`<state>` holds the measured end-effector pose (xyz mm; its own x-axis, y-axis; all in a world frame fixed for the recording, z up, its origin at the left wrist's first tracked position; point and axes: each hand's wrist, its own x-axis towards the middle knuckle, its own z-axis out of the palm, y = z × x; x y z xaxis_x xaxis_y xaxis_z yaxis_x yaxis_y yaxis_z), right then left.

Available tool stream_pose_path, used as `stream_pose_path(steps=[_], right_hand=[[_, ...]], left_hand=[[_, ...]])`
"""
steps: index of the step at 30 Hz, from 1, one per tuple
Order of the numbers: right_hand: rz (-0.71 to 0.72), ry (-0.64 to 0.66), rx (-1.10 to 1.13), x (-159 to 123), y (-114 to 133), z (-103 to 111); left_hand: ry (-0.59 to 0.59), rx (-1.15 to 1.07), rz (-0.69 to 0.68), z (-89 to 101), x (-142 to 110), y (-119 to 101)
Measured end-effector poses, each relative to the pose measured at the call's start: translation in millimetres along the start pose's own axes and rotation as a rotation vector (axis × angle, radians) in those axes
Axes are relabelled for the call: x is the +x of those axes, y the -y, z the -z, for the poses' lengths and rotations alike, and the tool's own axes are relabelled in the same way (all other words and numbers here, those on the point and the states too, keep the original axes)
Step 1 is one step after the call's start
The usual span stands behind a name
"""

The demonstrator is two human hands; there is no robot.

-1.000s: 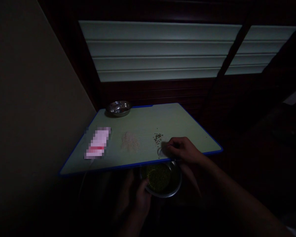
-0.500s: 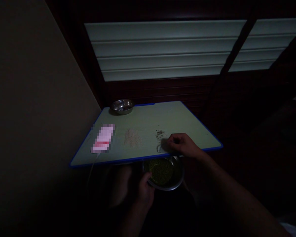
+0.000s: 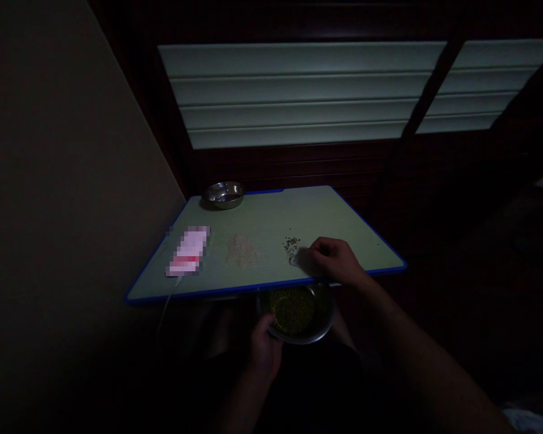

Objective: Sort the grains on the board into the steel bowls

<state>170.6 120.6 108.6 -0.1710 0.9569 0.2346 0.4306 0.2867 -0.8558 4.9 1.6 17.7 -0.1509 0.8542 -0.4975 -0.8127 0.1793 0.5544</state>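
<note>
My left hand point(image 3: 265, 346) grips the near left rim of a metal bowl point(image 3: 324, 325), its thumb over the edge. Small green grains, which look like mung beans point(image 3: 292, 310), lie in the bowl, below the table's front edge. Over the front right of the table, my right hand point(image 3: 335, 259) is closed, fingers pinched on a thin, pale, see-through piece point(image 3: 301, 259); its exact kind is too dark to tell. This piece touches or nearly touches a scatter of small dark bits point(image 3: 291, 242). To their left lies a pale, grain-like heap point(image 3: 242, 249).
The light-topped table point(image 3: 294, 208) has a blue rim. At its back left stands a second metal bowl point(image 3: 224, 196). A blurred-out phone point(image 3: 189, 250) lies at the left, its white cable point(image 3: 165, 316) hanging over the front edge. A wall point(image 3: 72, 150) borders the left side.
My right hand has moved slightly away from the front edge, carrying the pale piece closer to the dark bits. My left hand still holds the bowl, which appears slightly further left in view.
</note>
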Motion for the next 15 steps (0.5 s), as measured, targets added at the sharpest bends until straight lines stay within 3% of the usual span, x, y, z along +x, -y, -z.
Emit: stream_pose_path(steps=[5,15], right_hand=[[0.033,0.142,0.008,-0.8,0.2,-2.9],[0.018,-0.127,-0.235,3.3,-3.4,-6.7]], left_hand=[[-0.012,-0.006,0.004,0.4,-3.7,-1.7],[0.012,-0.036,0.006,0.9,-2.5,0.0]])
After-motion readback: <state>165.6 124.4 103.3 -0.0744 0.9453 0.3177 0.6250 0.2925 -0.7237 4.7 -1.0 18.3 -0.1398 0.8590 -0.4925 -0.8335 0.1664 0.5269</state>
